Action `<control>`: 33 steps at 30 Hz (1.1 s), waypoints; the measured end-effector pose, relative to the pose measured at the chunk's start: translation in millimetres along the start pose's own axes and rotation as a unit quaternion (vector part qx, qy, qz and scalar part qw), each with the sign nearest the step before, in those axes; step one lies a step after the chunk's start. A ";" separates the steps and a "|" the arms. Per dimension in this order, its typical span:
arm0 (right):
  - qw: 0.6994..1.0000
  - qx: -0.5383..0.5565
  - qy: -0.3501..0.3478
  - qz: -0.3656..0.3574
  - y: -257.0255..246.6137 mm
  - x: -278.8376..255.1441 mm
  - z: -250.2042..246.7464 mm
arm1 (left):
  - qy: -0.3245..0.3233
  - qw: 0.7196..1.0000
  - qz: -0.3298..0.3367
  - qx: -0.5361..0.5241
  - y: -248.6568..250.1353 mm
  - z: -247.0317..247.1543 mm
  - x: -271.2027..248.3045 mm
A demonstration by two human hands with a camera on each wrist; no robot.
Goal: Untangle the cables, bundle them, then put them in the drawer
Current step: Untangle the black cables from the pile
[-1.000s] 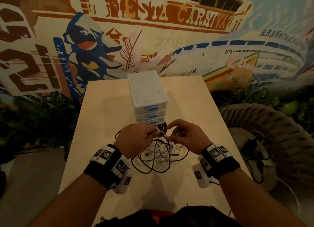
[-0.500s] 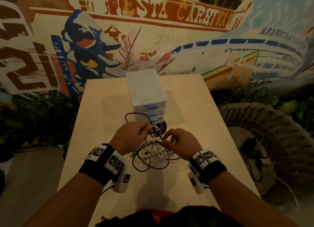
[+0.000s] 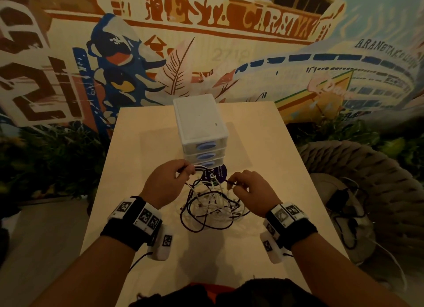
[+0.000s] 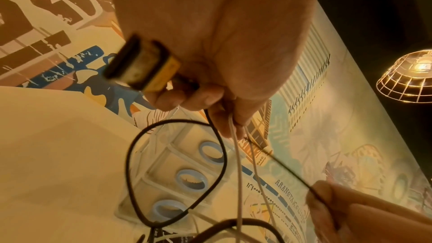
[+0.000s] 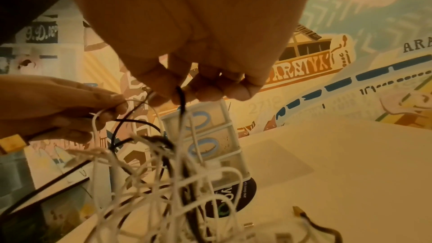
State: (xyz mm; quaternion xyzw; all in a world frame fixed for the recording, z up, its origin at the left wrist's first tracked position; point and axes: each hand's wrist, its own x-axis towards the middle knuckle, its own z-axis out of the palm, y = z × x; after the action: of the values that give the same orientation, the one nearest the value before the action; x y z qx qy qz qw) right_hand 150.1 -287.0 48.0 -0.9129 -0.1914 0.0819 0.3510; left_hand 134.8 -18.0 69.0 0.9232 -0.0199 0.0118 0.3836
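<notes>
A painted mural wall (image 3: pixel 229 54) backs a pale wooden table (image 3: pixel 137 169), where a white three-drawer unit (image 3: pixel 202 132) stands with its drawers closed. Just in front of it, a tangle of white and black cables (image 3: pixel 213 205) lies on the tabletop. The left hand (image 3: pixel 165 182), knuckles up, curls round a yellow-tipped plug (image 4: pixel 142 66) and several strands. The right hand (image 3: pixel 250 192), fingers bent, pinches one black cable (image 5: pixel 181 103) taut.
</notes>
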 end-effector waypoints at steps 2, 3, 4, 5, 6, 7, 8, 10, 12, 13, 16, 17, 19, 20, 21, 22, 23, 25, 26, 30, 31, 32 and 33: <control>0.999 0.044 0.007 -0.001 -2.8 -1.2 -0.5 | 0.005 1.000 -0.003 0.004 -0.7 3.1 -1.3; 0.997 0.071 0.006 0.000 -2.9 -2.5 -0.5 | 0.010 1.000 -0.008 0.002 -1.2 4.0 -2.0; 0.996 0.092 0.004 0.001 -2.9 -4.1 -1.1 | 0.017 1.000 -0.014 -0.001 -2.6 4.4 -2.3; 0.994 0.105 0.002 0.009 -2.2 -5.7 -1.9 | 0.021 1.000 -0.020 -0.002 -3.8 4.1 -2.7; 0.994 0.110 0.005 0.017 -1.8 -7.8 -3.2 | 0.022 0.999 -0.028 -0.002 -4.3 3.2 -3.4; 0.994 0.108 0.013 0.025 -1.0 -9.8 -4.5 | 0.019 0.999 -0.037 0.000 -5.2 2.7 -4.4; 0.994 0.104 0.025 0.032 -0.2 -10.8 -6.0 | 0.015 0.999 -0.049 0.003 -5.9 2.4 -5.3; 0.990 0.119 0.046 0.056 0.5 -10.1 -10.4 | 0.002 0.997 -0.076 0.009 -8.7 2.5 -6.9; 0.985 0.152 0.040 0.072 2.8 -8.9 -13.2 | -0.012 0.996 -0.092 0.017 -13.8 4.2 -8.4; 0.984 0.162 0.032 0.068 4.1 -8.7 -14.0 | -0.019 0.995 -0.099 0.022 -16.0 5.0 -8.8; 0.979 0.194 0.032 0.053 6.6 -6.6 -16.4 | -0.023 0.991 -0.131 0.022 -21.0 7.7 -10.0; 0.974 0.215 0.038 0.055 4.5 -4.9 -17.8 | -0.022 0.990 -0.138 0.021 -21.1 8.5 -10.5; 0.958 0.276 0.049 0.056 -1.7 -1.6 -22.5 | -0.015 0.991 -0.134 0.021 -19.5 9.5 -11.0; 0.950 0.305 0.047 0.052 -6.2 -0.9 -25.2 | -0.006 0.992 -0.125 0.022 -19.6 10.1 -10.1; 0.943 0.328 0.041 0.046 -11.7 -1.3 -27.4 | 0.003 0.993 -0.118 0.025 -20.1 10.3 -9.5; 0.940 0.335 0.035 0.044 -16.2 -2.2 -29.1 | 0.016 0.993 -0.111 0.033 -21.4 10.7 -9.1; 0.943 0.328 0.028 0.045 -19.8 -3.0 -30.7 | 0.028 0.993 -0.108 0.049 -20.7 11.2 -8.5; 0.958 0.284 0.012 0.039 -26.2 -5.5 -32.3 | 0.065 0.990 -0.089 0.091 -19.4 12.3 -7.7; 0.960 0.278 0.006 0.032 -26.8 -6.2 -31.9 | 0.082 0.988 -0.064 0.113 -16.7 12.0 -8.5; 0.946 0.323 0.012 0.001 -23.7 1.7 -28.9 | 0.024 0.972 0.113 0.206 -5.3 18.8 -11.3; 0.940 0.342 0.016 0.000 -23.0 4.0 -27.4 | 0.003 0.962 0.147 0.229 1.8 20.8 -11.1; 0.932 0.362 0.021 0.001 -21.8 5.8 -26.0 | -0.006 0.955 0.173 0.241 5.8 22.7 -9.5; 0.927 0.375 0.026 0.005 -20.4 7.2 -24.8 | -0.005 0.954 0.183 0.238 10.2 23.3 -8.0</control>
State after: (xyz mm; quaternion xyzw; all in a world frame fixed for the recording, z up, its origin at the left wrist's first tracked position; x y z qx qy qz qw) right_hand 157.7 -285.3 80.0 -0.7177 -0.1329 0.1252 0.6720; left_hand 126.5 -41.5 59.5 0.9682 -0.1873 0.0817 0.1443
